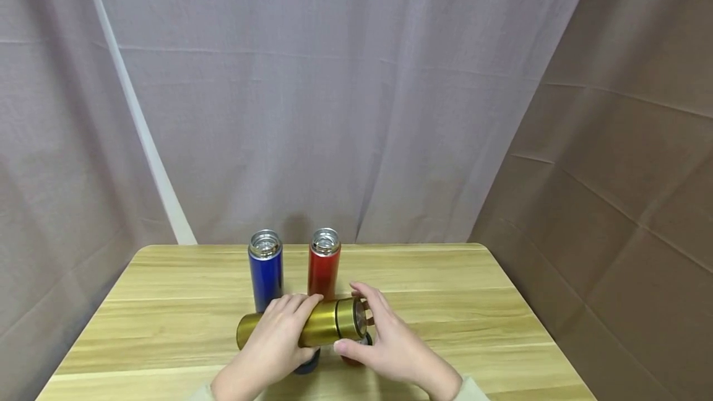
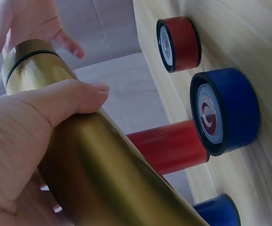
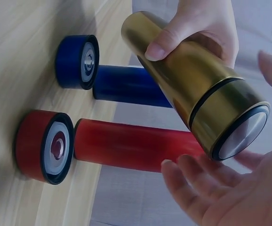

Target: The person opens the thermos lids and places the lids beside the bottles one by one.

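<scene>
A gold thermos bottle lies tilted on its side in the air above the table, held round its body by my left hand. Its gold cap, with a shiny silver disc on its end, is on the bottle and points right. Around that cap end my right hand has its fingers spread, thumb apart from the others, gripping nothing. Under the bottle, a blue lid and a red lid sit on the table with their inner sides up.
Behind the hands stand a blue thermos and a red thermos, both upright and uncapped, with steel mouths showing. They stand on a wooden table. Grey curtains hang behind it, and a brown cloth wall is at the right.
</scene>
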Action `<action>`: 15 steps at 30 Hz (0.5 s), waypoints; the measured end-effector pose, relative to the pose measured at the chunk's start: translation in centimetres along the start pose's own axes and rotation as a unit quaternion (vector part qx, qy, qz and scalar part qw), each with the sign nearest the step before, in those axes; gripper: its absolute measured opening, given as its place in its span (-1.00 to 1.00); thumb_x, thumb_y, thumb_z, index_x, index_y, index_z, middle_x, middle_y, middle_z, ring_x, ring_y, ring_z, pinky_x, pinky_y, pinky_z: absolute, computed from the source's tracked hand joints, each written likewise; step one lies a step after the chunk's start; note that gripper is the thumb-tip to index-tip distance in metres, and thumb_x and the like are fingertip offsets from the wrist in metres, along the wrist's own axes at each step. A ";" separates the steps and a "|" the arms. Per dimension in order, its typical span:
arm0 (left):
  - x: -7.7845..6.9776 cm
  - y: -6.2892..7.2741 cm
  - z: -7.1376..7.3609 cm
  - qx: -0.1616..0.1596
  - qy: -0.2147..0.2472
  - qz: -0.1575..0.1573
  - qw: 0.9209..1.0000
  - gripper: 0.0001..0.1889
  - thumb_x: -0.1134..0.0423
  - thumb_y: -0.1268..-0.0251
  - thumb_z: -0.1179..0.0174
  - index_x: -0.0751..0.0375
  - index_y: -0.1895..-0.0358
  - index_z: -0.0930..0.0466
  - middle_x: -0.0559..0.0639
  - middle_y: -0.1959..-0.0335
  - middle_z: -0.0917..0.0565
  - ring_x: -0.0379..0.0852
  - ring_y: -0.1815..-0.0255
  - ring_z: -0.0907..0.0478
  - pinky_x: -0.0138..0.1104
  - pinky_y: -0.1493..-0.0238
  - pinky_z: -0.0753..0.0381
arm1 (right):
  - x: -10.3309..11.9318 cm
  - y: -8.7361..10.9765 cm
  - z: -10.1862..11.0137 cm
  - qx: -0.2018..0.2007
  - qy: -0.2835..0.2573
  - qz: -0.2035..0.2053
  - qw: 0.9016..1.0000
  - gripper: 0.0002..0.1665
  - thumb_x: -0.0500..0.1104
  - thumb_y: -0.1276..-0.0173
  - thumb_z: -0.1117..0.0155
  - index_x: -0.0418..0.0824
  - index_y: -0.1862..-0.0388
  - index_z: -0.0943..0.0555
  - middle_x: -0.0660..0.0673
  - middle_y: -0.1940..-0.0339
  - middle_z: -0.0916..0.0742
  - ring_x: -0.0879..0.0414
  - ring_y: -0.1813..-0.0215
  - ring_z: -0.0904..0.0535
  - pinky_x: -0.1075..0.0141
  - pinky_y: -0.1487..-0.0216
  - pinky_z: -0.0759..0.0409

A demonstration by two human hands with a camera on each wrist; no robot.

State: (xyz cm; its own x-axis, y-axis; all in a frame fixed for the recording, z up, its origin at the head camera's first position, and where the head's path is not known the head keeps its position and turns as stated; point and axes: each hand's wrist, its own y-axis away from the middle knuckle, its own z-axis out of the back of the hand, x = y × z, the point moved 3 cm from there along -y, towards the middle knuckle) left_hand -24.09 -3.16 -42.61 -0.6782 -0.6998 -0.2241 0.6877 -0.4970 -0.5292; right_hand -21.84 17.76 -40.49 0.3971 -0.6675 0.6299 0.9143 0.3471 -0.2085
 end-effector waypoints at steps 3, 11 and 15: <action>0.0 0.0 -0.1 -0.002 -0.005 -0.004 1.000 -0.14 0.11 0.33 -0.56 0.16 -0.24 -0.44 -0.02 0.05 -0.59 -0.03 0.02 -0.50 -0.09 -0.04 -0.47 | -0.3 -0.1 -0.1 -0.002 0.006 -0.014 1.000 -0.08 0.44 -0.18 -0.21 0.17 -0.43 -0.19 0.06 -0.15 -0.52 0.15 0.05 -0.54 0.18 0.11 -0.57; 0.0 0.1 -0.3 0.000 0.000 -0.006 1.000 -0.15 0.11 0.32 -0.57 0.16 -0.23 -0.45 -0.02 0.04 -0.58 -0.03 0.01 -0.50 -0.09 -0.03 -0.47 | -0.5 -0.4 -0.2 0.005 -0.050 -0.045 0.998 -0.38 0.36 -0.29 -0.15 0.00 -0.13 -0.46 0.07 0.27 -0.61 0.16 0.29 -0.56 0.34 0.34 -0.56; 0.1 0.2 -0.3 0.000 0.001 -0.006 1.000 -0.15 0.11 0.33 -0.58 0.16 -0.22 -0.45 -0.02 0.03 -0.58 -0.03 -0.01 -0.50 -0.09 -0.05 -0.46 | -0.6 -0.3 -0.2 0.006 -0.059 -0.019 0.998 -0.40 0.32 -0.28 -0.21 0.05 -0.17 -0.44 0.09 0.19 -0.62 0.17 0.23 -0.57 0.31 0.25 -0.59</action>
State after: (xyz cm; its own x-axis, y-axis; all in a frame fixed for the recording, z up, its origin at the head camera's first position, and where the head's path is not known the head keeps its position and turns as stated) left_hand -24.11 -3.13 -42.98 -0.6867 -0.6927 -0.2206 0.6799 -0.5044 -0.5323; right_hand -22.36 17.90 -40.95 0.3484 -0.5987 0.7213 0.9275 0.3313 -0.1731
